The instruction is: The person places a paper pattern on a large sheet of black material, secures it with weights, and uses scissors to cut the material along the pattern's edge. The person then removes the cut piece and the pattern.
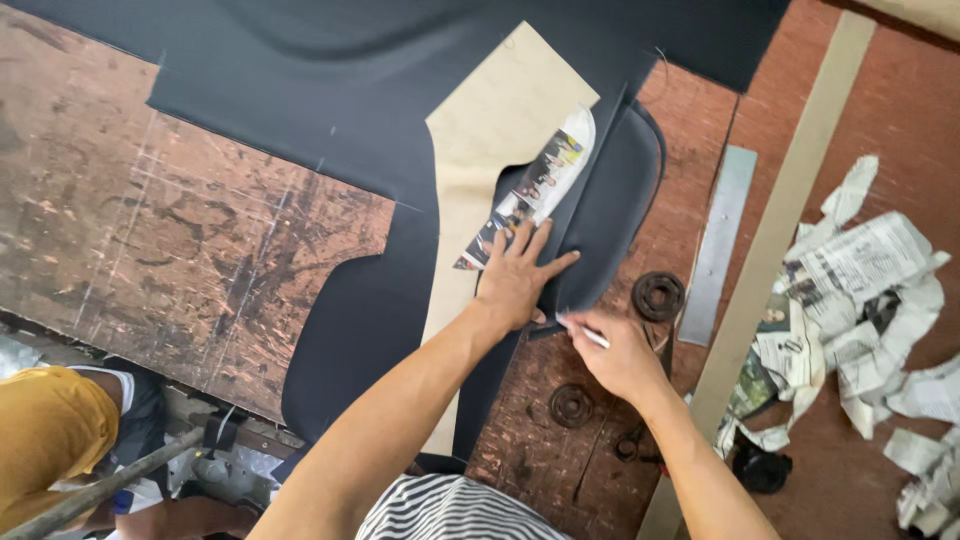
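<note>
Flat, left hand [515,280] open on printed paper pattern [535,190], right hand [615,355] pinching white chalk [585,333]

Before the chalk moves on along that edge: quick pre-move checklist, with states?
1. Left hand flat on the pattern piece, pinning it to the dark fabric: ok.
2. Right hand grips the white chalk, tip at the fabric edge: ok.
3. Cardboard pattern lies flat on the fabric, no lifted corner seen: ok.
4. Printed paper piece aligned under the fingers: cannot tell.
5. Line already drawn is readable: cannot tell, too faint to see.
6. Round weights and metal ruler lie clear of the edge being traced: ok.
</note>
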